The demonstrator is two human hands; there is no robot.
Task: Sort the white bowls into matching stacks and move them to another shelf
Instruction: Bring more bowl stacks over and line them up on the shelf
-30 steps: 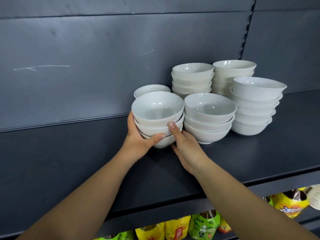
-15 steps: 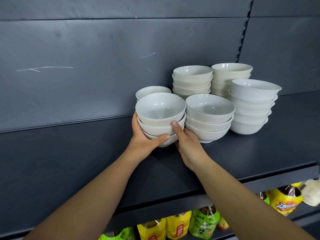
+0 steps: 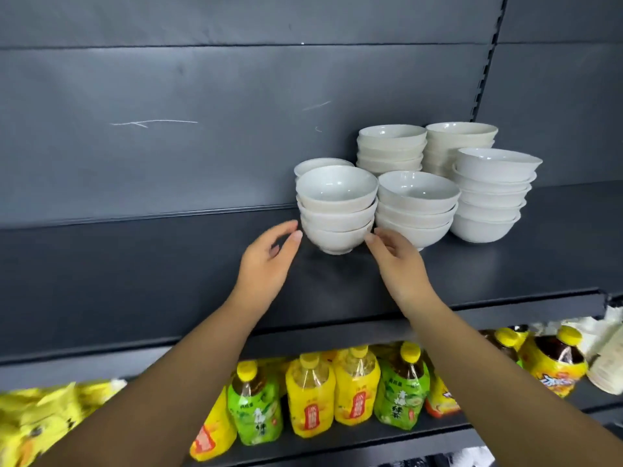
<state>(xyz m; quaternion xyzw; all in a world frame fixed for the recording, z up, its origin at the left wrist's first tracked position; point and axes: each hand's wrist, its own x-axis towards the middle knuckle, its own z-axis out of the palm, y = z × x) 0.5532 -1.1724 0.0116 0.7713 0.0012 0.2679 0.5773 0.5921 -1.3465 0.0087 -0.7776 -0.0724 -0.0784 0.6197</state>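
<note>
Dark grey shelf (image 3: pixel 526 264), centre frame: three-bowl stack (image 3: pixel 337 214) standing just left of neighbouring bowl stack (image 3: pixel 418 214). Flanking its base: left hand (image 3: pixel 269 264), right hand (image 3: pixel 397 267), fingers loosely spread, gripping nothing. Below, tea bottles (image 3: pixel 357 389).

White bowls (image 3: pixel 337 210) stacked on shelf (image 3: pixel 168 264)

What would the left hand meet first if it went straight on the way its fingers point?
Most likely the lowest bowl of the front-left stack. The left hand is open and points up and right at the bowl's side wall, fingertips just short of it. Depth is hard to judge from this one view.
</note>
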